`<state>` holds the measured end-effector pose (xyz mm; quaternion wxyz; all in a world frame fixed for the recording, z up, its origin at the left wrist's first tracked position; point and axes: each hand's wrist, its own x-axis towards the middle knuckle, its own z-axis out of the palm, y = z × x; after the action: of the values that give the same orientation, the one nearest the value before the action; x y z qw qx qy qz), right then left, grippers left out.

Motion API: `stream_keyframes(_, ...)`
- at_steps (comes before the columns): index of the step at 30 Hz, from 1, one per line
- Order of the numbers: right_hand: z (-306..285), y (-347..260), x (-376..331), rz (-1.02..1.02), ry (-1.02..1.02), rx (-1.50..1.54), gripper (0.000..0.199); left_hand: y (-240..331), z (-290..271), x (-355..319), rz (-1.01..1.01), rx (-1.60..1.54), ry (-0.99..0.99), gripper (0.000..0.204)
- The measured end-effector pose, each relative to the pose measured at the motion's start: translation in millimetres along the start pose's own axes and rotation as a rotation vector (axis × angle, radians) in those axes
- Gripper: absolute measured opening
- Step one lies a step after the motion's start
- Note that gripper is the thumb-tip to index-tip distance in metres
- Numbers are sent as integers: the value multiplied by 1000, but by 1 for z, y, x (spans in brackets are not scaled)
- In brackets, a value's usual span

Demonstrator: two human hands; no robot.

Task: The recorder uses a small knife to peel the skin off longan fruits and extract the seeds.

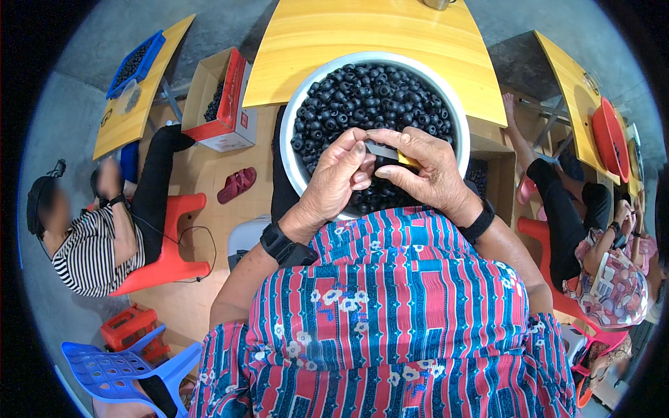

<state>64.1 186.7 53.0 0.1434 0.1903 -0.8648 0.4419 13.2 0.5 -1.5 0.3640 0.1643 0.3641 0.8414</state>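
A large metal basin [461, 125] in front of me is heaped with small round black pieces [369, 94], many showing a hole or dimple. Over its near half my two hands meet. My right hand [428, 164] grips a small knife [382, 150] with a flat silver blade and a yellow handle; the blade points left toward my other hand. The fingers of my left hand [339, 169] are pinched together at the blade's tip, and whatever they hold is mostly hidden by the fingers.
Behind the basin stands a yellow table [376, 28]. A red-and-white carton [230, 115] of black pieces sits left, near a dark red slipper [237, 184]. People sit on red stools [171, 237] at both sides. A blue chair [132, 369] is lower left; a red basin [610, 139] right.
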Motion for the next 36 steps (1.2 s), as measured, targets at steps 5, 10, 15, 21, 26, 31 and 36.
stream_keyframes(5,0,0,0,-33,3,-47,45,0,1,1,-27,-65,-20,24)
stream_keyframes(10,-1,3,-2,-50,74,-24,38,6,3,1,-64,-137,-53,25)
stream_keyframes(15,-3,10,0,152,404,-20,20,9,4,2,-8,-183,4,16)
stream_keyframes(21,5,24,-1,221,326,-118,10,9,3,4,77,-144,48,12)
stream_keyframes(26,9,25,-1,167,104,-228,17,9,3,4,134,-106,93,10)
stream_keyframes(31,11,13,1,188,-21,-350,21,7,-1,3,205,-144,137,8)
stream_keyframes(36,13,13,0,152,-13,-474,22,7,-1,2,210,-143,125,10)
